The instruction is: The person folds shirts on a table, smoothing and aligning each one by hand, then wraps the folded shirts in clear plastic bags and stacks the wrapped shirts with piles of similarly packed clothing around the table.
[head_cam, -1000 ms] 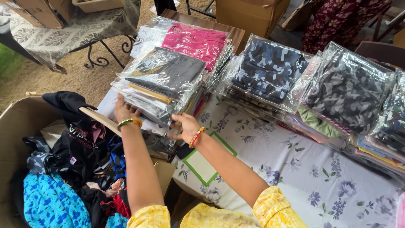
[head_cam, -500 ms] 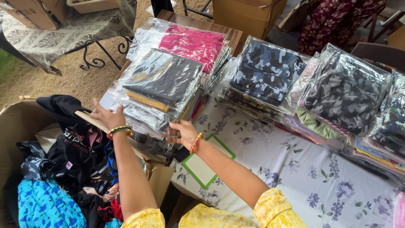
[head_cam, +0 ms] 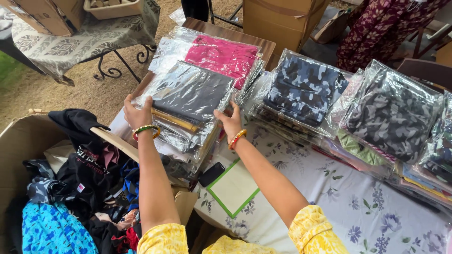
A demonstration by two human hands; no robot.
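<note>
Okay, head view, the only one. Both hands grip one stack of plastic-wrapped folded garments (head_cam: pixel 188 106), dark grey piece on top. Left hand (head_cam: pixel 136 113) clamps the stack's left edge, fingers curled over the wrap; green-and-gold bangle (head_cam: pixel 145 129) at the wrist. Right hand (head_cam: pixel 229 121) clamps the right edge, thumb on top; red-and-gold bangle (head_cam: pixel 237 138) at the wrist. Both sleeves yellow.

The stack sits at the near-left corner of the counter (head_cam: pixel 358 211), which wears a white cloth with blue flower print. Touching it behind: a wrapped pink stack (head_cam: pixel 221 54). To the right: a blue camouflage stack (head_cam: pixel 303 91), then a grey camouflage stack (head_cam: pixel 393 110), each on top of more wrapped packs. More packs run along the right edge, partly cut off.

Just in front of the held stack: a black phone (head_cam: pixel 211 174) lying flat, beside a white sheet with green border (head_cam: pixel 233 188).

Left of the counter, lower down: an open cardboard box (head_cam: pixel 23 141) full of loose clothes, mostly black, one bright blue printed piece (head_cam: pixel 49 230) at the near end.

Surroundings: bare sandy ground (head_cam: pixel 94 94), outdoors or under cover, cannot tell which. Top left, a second table with patterned grey cloth (head_cam: pixel 89 40) on scrolled metal legs, carrying cartons. Top centre, a big brown carton (head_cam: pixel 282 19). Top right, someone in a maroon floral garment (head_cam: pixel 376 28).
</note>
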